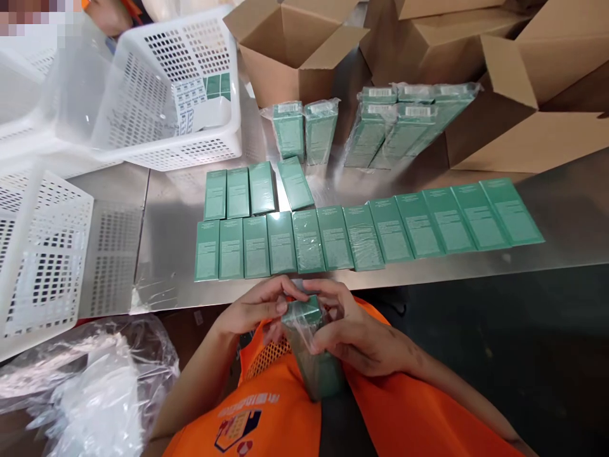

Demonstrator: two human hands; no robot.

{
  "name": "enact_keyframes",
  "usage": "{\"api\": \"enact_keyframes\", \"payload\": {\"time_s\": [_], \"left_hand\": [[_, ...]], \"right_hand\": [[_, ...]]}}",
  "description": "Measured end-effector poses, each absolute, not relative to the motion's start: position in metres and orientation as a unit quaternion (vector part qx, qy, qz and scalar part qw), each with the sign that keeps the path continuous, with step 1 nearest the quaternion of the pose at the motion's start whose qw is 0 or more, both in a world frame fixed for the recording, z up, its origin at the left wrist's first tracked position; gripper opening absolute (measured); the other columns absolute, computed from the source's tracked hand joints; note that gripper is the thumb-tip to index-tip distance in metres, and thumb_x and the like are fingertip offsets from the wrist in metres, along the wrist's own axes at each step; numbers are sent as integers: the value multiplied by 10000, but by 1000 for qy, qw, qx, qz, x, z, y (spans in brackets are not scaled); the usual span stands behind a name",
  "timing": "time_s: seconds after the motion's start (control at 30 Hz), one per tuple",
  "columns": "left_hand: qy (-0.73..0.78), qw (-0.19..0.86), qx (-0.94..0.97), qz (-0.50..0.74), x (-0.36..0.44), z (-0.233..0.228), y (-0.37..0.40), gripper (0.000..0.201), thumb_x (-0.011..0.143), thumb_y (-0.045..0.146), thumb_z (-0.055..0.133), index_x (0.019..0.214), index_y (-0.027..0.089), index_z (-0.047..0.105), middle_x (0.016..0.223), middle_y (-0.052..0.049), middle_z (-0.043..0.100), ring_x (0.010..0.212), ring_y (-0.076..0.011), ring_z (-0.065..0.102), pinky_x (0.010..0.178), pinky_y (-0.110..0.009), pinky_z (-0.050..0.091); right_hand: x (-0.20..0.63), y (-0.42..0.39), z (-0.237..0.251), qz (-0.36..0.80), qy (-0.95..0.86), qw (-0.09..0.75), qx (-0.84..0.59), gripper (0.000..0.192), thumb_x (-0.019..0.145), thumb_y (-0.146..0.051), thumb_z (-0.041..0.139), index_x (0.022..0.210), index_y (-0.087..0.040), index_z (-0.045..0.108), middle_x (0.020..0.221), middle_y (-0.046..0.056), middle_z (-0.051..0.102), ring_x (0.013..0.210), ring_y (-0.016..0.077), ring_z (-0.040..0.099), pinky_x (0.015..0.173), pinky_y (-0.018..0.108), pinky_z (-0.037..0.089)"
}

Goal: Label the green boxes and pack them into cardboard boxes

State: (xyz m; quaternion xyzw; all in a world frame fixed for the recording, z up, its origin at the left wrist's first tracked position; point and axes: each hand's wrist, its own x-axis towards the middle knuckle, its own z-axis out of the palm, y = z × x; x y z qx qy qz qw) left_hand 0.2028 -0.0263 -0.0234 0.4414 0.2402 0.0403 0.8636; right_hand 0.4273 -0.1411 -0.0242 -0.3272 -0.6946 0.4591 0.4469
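The fingers [294,293] of both hands close around the top end of a green box [311,346] sheathed in clear film, held upright low in the centre of the frame, just above an orange vest [380,412]. The left hand [257,311] pinches the film at the box's upper left corner; the right hand [354,333] wraps the right side, its thumb pressed on the crinkled wrap.

Just beyond the hands, across the middle of the frame, a long row of green boxes [361,235] lies flat, side by side and touching, on the steel surface [561,209]. Behind its left part lies a shorter row of four boxes [250,189]. Farther up, two film-wrapped boxes [304,130] stand upright, and to their right a wrapped bundle of boxes [404,124] leans against a cardboard carton [523,95]. Another open carton [290,47] sits at top centre.

White perforated baskets [190,89] fill the upper left, with another basket [42,254] at the left edge. Loose clear plastic film [90,387] is heaped in the lower left corner.
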Motion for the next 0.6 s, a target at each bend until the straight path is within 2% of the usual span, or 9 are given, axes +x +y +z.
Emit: {"api": "enact_keyframes", "payload": {"time_s": [0.13,0.3,0.43,0.6], "left_hand": [[244,835,489,61,213,-17,-15,225,851,412,721,818,197,661,466,52,479,321,-60,375,356,-173,247],[208,808,551,30,220,-13,-13,255,941,433,595,835,202,575,537,36,487,417,-90,420,419,-196,304],[218,797,554,101,217,-18,-33,298,941,467,582,810,203,541,690,-23,566,600,-146,549,559,-243,421],[261,739,583,215,208,-34,-66,210,980,361,541,846,201,525,756,2,490,652,-116,460,595,-215,377]], "right_hand": [[427,-143,-27,457,-688,461,-325,129,978,-182,543,1065,-224,628,1548,105,243,1251,197,523,983,343,512],[426,-148,-33,443,-670,490,-338,126,954,-294,627,1058,-224,622,1546,109,257,1393,250,410,1032,351,469],[430,-155,-37,444,-644,507,-364,94,955,-285,631,1034,-238,648,1561,80,243,1428,242,371,1065,345,438],[432,-159,-38,468,-641,502,-343,114,975,-289,598,1047,-238,669,1561,80,251,1424,245,381,1053,337,450]]}}
